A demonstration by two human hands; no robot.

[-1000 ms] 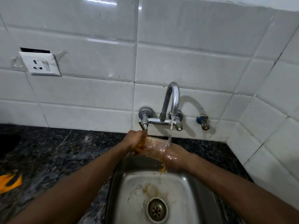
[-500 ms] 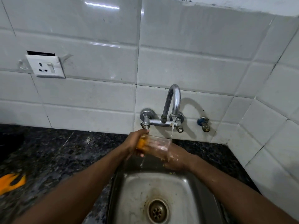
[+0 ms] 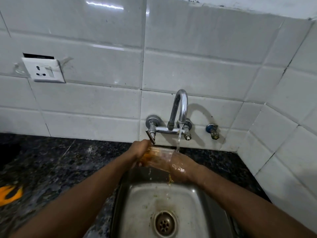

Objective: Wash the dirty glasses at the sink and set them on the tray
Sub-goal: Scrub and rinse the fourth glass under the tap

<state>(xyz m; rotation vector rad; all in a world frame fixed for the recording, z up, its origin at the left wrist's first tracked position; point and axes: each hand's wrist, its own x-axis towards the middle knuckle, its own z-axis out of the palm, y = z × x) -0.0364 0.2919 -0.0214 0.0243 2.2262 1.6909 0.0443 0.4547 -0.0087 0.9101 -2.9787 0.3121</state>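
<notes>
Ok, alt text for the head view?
Two hands hold a clear glass on its side under the running tap, over a steel sink; the left hand grips one end, the right hand the other. Dark stone counter, white tiles.

Left forearm and right forearm are bare, the right hand glistening wet.

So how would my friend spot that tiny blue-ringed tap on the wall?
Find the white tiled wall behind the steel sink, then the tall curved chrome tap pouring water. Just right of it, low on the wall, sits a stubby brass-coloured valve with a blue collar. Only it has blue on it, and no water runs from it.
</notes>
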